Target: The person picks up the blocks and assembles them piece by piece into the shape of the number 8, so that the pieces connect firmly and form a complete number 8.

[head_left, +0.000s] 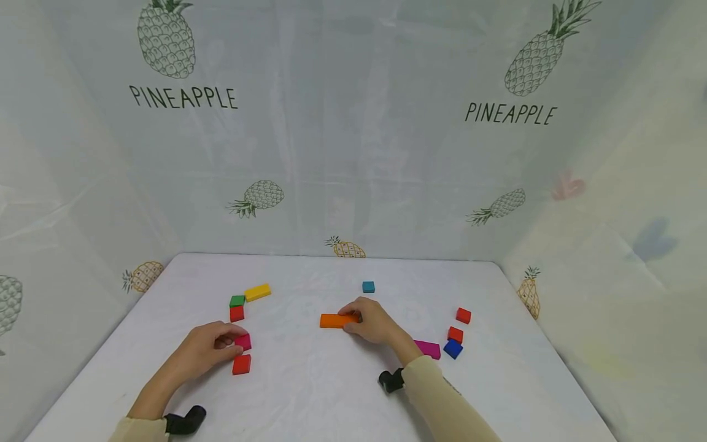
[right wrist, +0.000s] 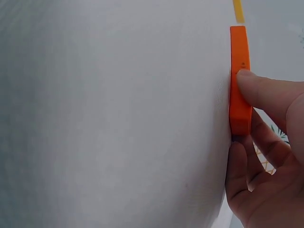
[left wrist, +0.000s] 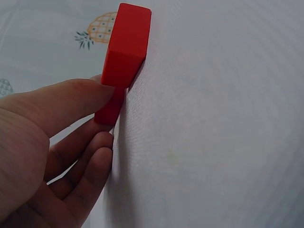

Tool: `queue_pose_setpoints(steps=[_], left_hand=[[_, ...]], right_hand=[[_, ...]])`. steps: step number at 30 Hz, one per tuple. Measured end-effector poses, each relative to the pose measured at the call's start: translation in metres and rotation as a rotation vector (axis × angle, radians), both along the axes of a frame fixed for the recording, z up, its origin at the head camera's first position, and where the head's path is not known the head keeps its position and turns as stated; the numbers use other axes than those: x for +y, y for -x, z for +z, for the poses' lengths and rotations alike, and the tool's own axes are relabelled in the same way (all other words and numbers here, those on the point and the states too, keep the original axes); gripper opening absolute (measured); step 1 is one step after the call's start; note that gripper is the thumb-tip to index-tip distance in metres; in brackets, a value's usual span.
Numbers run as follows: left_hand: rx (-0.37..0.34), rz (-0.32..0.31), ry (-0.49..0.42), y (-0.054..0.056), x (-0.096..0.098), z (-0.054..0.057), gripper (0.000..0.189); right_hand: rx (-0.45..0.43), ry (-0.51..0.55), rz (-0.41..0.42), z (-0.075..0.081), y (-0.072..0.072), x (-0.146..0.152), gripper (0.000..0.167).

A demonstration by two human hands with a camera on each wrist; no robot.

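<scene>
At the left of the head view, my left hand (head_left: 200,351) pinches a pink block (head_left: 243,342) between thumb and fingers, low over the white table. Just nearer to me lies a red block (head_left: 241,364), which looms large in front of the pink one in the left wrist view. My right hand (head_left: 373,321) grips the right end of a long orange block (head_left: 331,320) near the table's middle. In the right wrist view the thumb presses one long side of the orange block (right wrist: 240,47), and the other fingers are partly hidden behind it.
Beyond my left hand sit a red block (head_left: 237,314), a green block (head_left: 237,301) and a long yellow block (head_left: 258,292). A teal block (head_left: 368,286) lies toward the back. To the right are a magenta block (head_left: 428,349), a blue block (head_left: 453,348) and two red blocks (head_left: 463,315).
</scene>
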State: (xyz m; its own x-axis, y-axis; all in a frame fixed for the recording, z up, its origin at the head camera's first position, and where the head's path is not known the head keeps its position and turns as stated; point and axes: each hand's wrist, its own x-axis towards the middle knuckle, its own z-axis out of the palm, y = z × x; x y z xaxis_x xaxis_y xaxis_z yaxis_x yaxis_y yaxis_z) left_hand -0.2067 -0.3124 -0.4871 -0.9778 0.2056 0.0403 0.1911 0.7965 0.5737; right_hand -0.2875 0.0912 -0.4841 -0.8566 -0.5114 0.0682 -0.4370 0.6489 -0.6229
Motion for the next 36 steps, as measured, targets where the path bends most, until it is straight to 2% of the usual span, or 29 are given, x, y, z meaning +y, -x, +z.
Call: queue_pose_setpoints(steps=[21, 28, 36], left_hand=[[0.015, -0.054, -0.015, 0.004, 0.000, 0.010, 0.032], [0.024, -0.042, -0.009, 0.010, 0.007, 0.016, 0.032], [0.053, -0.089, -0.004, 0.021, 0.017, 0.024, 0.028]], right_hand=[[0.001, -0.006, 0.020, 0.005, 0.000, 0.001, 0.025], [-0.018, -0.010, 0.007, 0.001, 0.004, 0.002, 0.024], [-0.042, -0.010, 0.007, 0.002, 0.004, 0.002, 0.024]])
